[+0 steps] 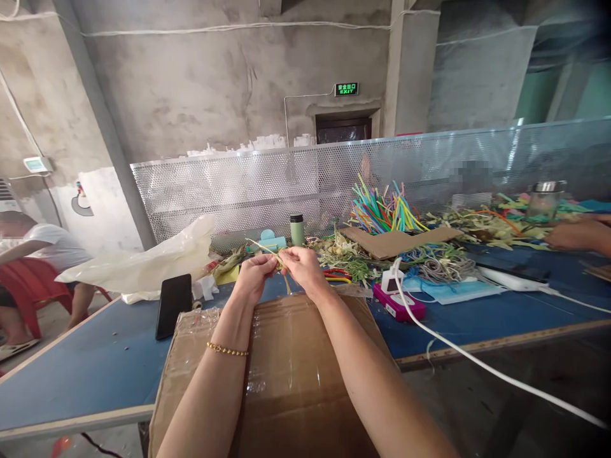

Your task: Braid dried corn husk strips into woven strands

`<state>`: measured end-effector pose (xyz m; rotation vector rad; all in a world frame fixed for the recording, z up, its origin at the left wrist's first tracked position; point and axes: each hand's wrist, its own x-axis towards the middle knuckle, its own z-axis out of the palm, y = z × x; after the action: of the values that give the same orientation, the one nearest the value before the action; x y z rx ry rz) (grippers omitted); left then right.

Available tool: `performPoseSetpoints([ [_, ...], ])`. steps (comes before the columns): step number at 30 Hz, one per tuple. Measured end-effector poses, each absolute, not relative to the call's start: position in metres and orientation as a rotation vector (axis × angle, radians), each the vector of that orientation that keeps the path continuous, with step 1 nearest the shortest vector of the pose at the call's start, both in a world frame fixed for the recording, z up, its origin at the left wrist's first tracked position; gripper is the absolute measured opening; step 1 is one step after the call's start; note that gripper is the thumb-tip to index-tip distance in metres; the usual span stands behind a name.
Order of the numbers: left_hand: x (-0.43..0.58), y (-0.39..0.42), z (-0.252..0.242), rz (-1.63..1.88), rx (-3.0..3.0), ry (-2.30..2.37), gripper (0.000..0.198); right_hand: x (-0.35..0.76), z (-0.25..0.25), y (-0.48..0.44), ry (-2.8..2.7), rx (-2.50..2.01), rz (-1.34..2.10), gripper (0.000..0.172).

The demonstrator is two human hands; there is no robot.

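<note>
Both my hands meet above the far edge of a taped cardboard box (pixel 296 356). My left hand (pixel 258 273), with a beaded bracelet (pixel 227 349) on its wrist, pinches a thin pale-yellow strip (pixel 261 245). My right hand (pixel 300 266) is closed on the same strip, close beside the left fingertips. One end of the strip sticks out up and to the left, and a short piece hangs below the fingers. Just beyond my hands stands a green bottle (pixel 296 230) with a black lid. Fingers hide the middle of the strip.
A black phone (pixel 173 306) and plastic sheeting (pixel 157 257) lie left on the blue table (pixel 86 369). Right are a magenta box (pixel 398 302), a white cable (pixel 458 346), colourful stems (pixel 382 207) and husk-like scraps. A co-worker's hand (pixel 580 235) is far right; another person sits left.
</note>
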<state>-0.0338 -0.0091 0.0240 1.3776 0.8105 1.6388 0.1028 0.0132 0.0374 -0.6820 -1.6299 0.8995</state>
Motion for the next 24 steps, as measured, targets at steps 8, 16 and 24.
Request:
performPoseSetpoints([
  [8,-0.025,-0.013,0.027,1.677,1.369,0.818,0.026,0.098,0.041,0.005,-1.413,-0.637,1.107,0.012],
  [16,-0.028,-0.007,0.022,1.726,1.37,0.847,0.026,0.102,0.038,0.007,-1.527,-0.784,0.866,0.019],
  [24,-0.027,-0.016,0.027,1.61,1.525,1.035,0.024,0.13,0.046,0.019,-1.79,-0.86,0.33,0.024],
])
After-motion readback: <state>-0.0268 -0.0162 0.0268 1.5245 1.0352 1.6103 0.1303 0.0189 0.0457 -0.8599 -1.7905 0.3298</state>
